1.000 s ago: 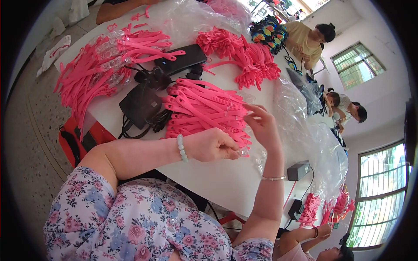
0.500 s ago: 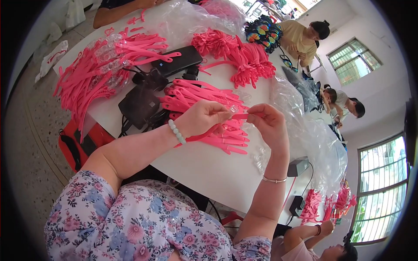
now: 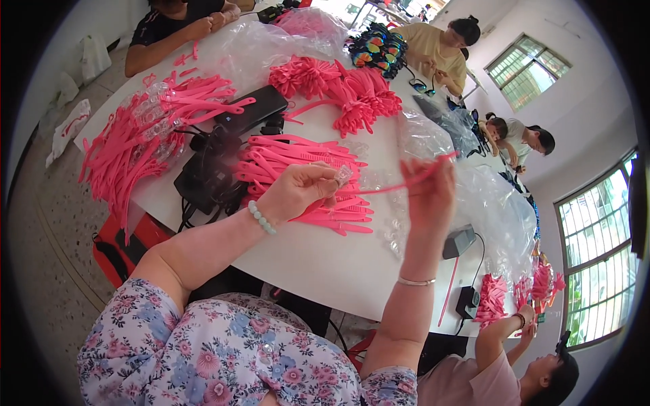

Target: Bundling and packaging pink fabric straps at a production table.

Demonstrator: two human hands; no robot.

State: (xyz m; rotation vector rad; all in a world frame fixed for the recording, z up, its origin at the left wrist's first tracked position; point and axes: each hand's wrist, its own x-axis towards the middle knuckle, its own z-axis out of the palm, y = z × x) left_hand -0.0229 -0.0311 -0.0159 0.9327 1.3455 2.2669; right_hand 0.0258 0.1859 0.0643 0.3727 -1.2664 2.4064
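Note:
My left hand [image 3: 301, 191] is closed in a pinch on a small clear plastic buckle [image 3: 344, 176]. From that buckle a pink rubber strap [image 3: 382, 189] runs taut to my right hand [image 3: 431, 193], which is blurred but closed around it; the strap's free end sticks out past the fingers. Under my left hand lies a pile of pink straps [image 3: 298, 150] on the white table [image 3: 298, 277]. Several loose clear buckles [image 3: 393, 237] are scattered beside my right wrist.
A bigger heap of straps with clear buckles [image 3: 145, 128] hangs over the left edge. Bundled pink straps [image 3: 355, 95], a black case [image 3: 254, 108] and black adapters [image 3: 201, 183] lie farther in. Plastic bags [image 3: 487, 210] cover the right side. Several people work around the table.
My right hand has drawn the strap away to the right, so a longer length now stretches from the buckle. My left hand keeps its pinch. The whole view has shifted slightly.

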